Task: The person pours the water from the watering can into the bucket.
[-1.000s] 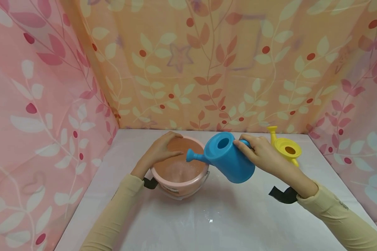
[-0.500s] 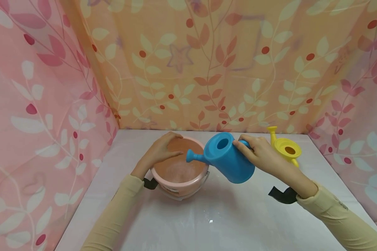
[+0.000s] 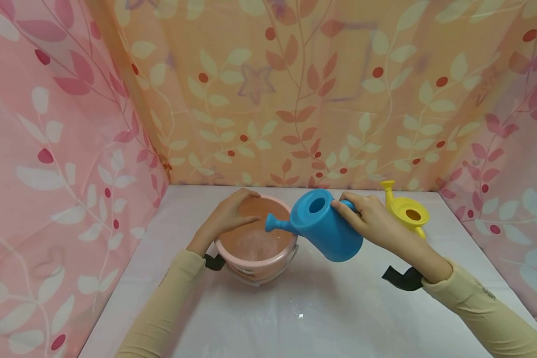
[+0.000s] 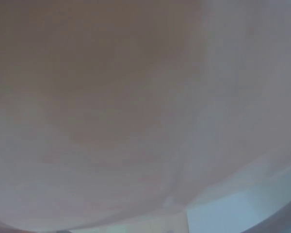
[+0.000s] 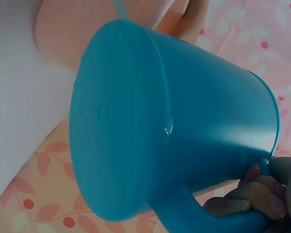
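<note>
In the head view my right hand grips the handle of a blue watering can. The can is tilted, and its spout reaches left over a pink bucket. Rippling water seems to lie in the bucket, though a stream from the spout is hard to make out. My left hand holds the bucket's left rim, the thumb over the opening and the fingers toward the far edge; some fingers are hidden. Drops cling to the blue can's base in the right wrist view. The left wrist view shows only a close, blurred pale surface.
A yellow watering can stands behind my right forearm, at the back right. Small water drops lie on the white tabletop before the bucket. Patterned cloth hangs at the back and both sides.
</note>
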`<state>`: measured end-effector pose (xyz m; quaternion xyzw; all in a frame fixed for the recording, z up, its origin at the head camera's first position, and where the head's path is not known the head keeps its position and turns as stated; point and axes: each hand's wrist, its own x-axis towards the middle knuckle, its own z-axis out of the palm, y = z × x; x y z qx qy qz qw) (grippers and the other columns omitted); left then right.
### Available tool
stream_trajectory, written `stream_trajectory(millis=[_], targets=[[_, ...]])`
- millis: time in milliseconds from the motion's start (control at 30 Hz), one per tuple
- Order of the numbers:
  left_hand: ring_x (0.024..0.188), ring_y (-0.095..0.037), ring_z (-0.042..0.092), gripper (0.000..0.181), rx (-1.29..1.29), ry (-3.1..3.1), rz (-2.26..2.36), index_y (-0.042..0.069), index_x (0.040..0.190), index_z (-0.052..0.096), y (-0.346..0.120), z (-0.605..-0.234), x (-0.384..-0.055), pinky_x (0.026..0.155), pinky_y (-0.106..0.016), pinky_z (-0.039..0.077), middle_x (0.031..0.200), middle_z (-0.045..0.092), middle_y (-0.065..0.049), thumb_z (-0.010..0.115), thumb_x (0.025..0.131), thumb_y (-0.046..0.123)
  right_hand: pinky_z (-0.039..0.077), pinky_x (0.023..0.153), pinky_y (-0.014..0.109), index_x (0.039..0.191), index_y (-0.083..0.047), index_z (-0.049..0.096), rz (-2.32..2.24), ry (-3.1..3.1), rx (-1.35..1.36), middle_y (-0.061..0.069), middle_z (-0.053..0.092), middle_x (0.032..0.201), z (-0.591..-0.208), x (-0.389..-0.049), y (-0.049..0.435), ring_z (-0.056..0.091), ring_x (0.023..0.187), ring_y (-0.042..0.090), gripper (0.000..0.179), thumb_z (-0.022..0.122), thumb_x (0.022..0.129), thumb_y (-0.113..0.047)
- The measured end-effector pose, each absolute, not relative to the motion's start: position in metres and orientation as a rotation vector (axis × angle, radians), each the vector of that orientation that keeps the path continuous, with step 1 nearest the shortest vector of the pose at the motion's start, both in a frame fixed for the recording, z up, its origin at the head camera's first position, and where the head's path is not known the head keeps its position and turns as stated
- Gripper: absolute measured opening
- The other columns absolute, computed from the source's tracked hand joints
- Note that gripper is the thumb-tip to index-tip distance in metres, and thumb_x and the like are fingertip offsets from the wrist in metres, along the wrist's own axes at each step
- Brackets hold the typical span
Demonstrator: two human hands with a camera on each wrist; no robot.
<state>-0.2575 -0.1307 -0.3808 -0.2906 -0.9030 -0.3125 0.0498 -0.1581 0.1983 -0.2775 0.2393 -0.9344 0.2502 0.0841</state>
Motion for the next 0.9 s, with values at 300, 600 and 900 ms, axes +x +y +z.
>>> stream_trajectory(millis=[300, 600, 900], targets=[[0.12, -0.021, 0.048, 0.057, -0.881, -2.756, -0.947, 0.016, 0.125, 0.053, -0.1306, -0.3796, -0.2568, 0.101, -0.043, 0.04, 0.124, 0.053, 0.001, 0.074, 0.077, 0.039, 0.055, 0.071, 0.05, 0.083, -0.009, 0.055, 0.74, -2.791, 0.714, 0.001, 0.061, 0.072, -0.2778, -0.1586, 0.1985, 0.062, 0.07, 0.019, 0.025, 0.051, 0.095, -0.03], [0.12, -0.022, 0.048, 0.057, -0.88, -2.753, -0.964, 0.016, 0.125, 0.053, -0.1307, -0.3804, -0.2569, 0.1, -0.043, 0.04, 0.124, 0.053, 0.0, 0.074, 0.077, 0.039, 0.054, 0.071, 0.05, 0.084, -0.009, 0.055, 0.742, -2.795, 0.711, 0.004, 0.064, 0.077, -0.278, -0.1585, 0.1985, 0.064, 0.074, 0.021, 0.025, 0.051, 0.096, -0.031], [0.12, -0.02, 0.048, 0.056, -0.878, -2.756, -0.951, 0.017, 0.125, 0.053, -0.1307, -0.3811, -0.258, 0.101, -0.043, 0.04, 0.124, 0.053, 0.001, 0.074, 0.078, 0.039, 0.054, 0.071, 0.05, 0.085, -0.009, 0.055, 0.744, -2.792, 0.712, 0.004, 0.064, 0.077, -0.2777, -0.1582, 0.1981, 0.064, 0.074, 0.022, 0.024, 0.051, 0.096, -0.03]])
